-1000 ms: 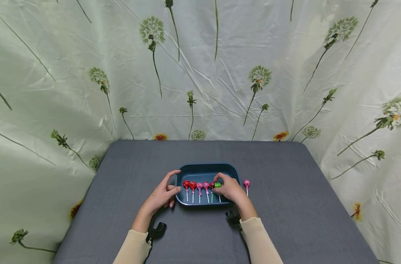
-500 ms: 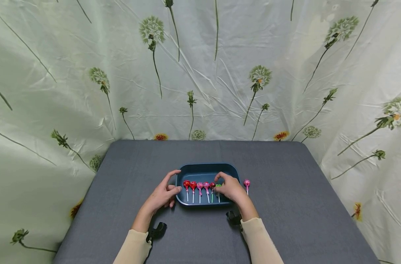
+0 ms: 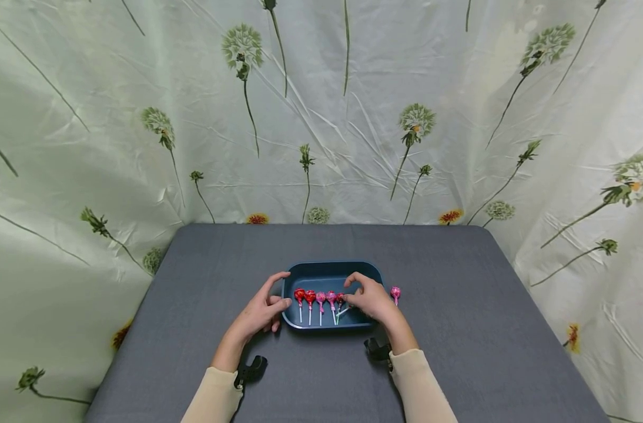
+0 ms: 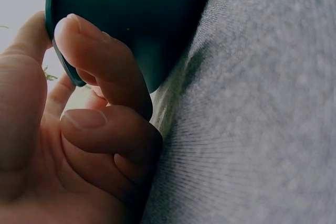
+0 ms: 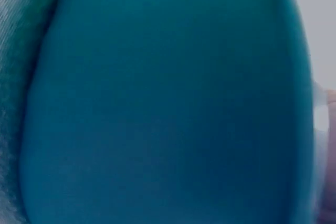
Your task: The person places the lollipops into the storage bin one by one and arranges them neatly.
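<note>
A dark blue tray (image 3: 316,275) holds a row of wrapped lollipops. From the left come two red ones, including the leftmost red lollipop (image 3: 299,295), then two pink ones and a dark red lollipop (image 3: 340,298). My left hand (image 3: 259,312) grips the tray's left end, thumb at the rim, with lower fingers curled against the wall in the left wrist view. Over the right part of the tray, my right hand (image 3: 373,301) pinches the green lollipop; its head is hidden, and its tilted white stick (image 3: 344,311) points left. The right wrist view shows mostly the tray's outer wall (image 5: 157,98).
A pink lollipop (image 3: 395,292) lies on the grey table (image 3: 448,329) just right of the tray, partly covered by the right arm. Behind the table hangs a flower-patterned curtain (image 3: 353,135). A dark wrist mount (image 3: 377,349) sits under the right wrist.
The green lollipop has gone from lying straight in the row to a tilt, its head now behind my right hand. That hand has shifted slightly right. My left hand has stayed put.
</note>
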A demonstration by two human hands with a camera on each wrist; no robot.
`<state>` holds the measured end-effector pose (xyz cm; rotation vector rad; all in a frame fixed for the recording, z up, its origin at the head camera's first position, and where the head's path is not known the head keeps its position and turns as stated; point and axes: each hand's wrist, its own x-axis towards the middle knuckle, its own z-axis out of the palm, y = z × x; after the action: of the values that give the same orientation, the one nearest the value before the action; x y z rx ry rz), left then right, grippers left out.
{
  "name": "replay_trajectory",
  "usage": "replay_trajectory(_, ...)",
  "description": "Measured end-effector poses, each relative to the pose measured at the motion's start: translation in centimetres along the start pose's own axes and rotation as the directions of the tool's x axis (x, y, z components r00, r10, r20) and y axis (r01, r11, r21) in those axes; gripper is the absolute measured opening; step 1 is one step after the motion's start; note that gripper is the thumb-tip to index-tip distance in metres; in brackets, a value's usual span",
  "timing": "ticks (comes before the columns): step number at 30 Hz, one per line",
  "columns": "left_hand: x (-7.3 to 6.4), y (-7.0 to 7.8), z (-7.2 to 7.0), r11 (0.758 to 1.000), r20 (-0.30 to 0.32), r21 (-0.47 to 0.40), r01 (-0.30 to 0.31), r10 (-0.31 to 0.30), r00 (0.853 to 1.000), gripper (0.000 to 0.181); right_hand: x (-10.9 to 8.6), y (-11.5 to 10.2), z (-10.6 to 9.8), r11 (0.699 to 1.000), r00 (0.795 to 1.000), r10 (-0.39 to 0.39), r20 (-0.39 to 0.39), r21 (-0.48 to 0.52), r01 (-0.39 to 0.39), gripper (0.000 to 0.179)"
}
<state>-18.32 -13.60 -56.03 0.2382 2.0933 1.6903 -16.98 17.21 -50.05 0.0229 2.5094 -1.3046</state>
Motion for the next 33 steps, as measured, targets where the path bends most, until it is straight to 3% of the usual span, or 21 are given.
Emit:
replay_trajectory(4, 0.0, 0.2, -0.1, 1.000, -0.008, 0.006, -0.006, 0.006, 1.000, 0.066, -0.4, 0.1, -1.6, 0.976, 0.994, -0.079, 0.073, 0.209, 0.062, 0.032)
replay_trajectory(7, 0.0, 0.3, -0.2, 1.000, -0.012, 0.010, -0.006, 0.007, 1.000, 0.066, -0.7, 0.2, -3.0, 0.955, 0.991, -0.111, 0.081, 0.284, 0.084, 0.035)
replay_trajectory(15, -0.1, 0.2, -0.1, 1.000, -0.006, 0.018, 0.001, -0.001, 1.000, 0.067, -1.5, 1.0, -6.1, 0.953, 0.997, -0.081, 0.019, 0.294, 0.072, 0.036)
replay_trajectory(21, -0.1, 0.2, 0.0, 1.000, -0.006, 0.014, -0.004, 0.004, 1.000, 0.066, -2.3, 1.9, -7.7, 0.944, 0.998, -0.059, -0.028, 0.323, 0.065, 0.042)
replay_trajectory(33, 0.0, 0.1, 0.0, 1.000, -0.002, 0.010, 0.000, 0.000, 1.000, 0.066, -3.2, 4.2, -10.3, 0.949, 0.996, 0.016, -0.088, 0.314, 0.012, 0.038)
